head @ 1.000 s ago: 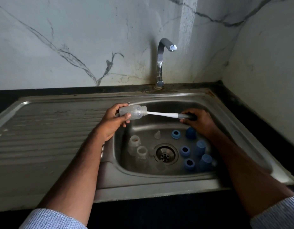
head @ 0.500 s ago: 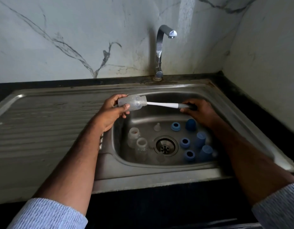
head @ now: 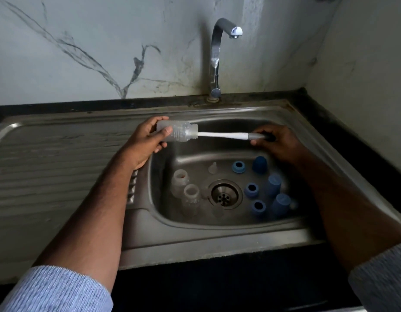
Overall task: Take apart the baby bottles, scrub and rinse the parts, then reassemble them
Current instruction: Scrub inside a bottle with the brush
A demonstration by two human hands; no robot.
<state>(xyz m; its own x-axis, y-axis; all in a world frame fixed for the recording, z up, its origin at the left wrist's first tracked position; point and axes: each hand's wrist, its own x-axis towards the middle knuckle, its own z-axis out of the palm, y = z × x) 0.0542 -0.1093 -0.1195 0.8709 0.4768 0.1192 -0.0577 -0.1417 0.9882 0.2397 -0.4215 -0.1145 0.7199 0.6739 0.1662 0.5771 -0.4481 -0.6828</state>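
Left hand (head: 147,140) grips bottle (head: 174,131) horizontal, mouth right; right hand (head: 278,143) grasps brush (head: 226,135) coaxial, head inside.

Clear bottle (head: 177,131); white brush handle (head: 222,135), grey grip; blue rings (head: 238,166) and caps (head: 259,165); steel-grey sink (head: 217,239); white marble wall (head: 104,41), dark veins; light-blue striped sleeves (head: 55,291).

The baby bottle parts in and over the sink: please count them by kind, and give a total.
Clear bottles: 3, one held by the left hand over the sink with the brush inside, two standing in the basin
Blue collar rings: 3
Blue caps: 3
Clear teat: 1 plainly visible
Total: 10
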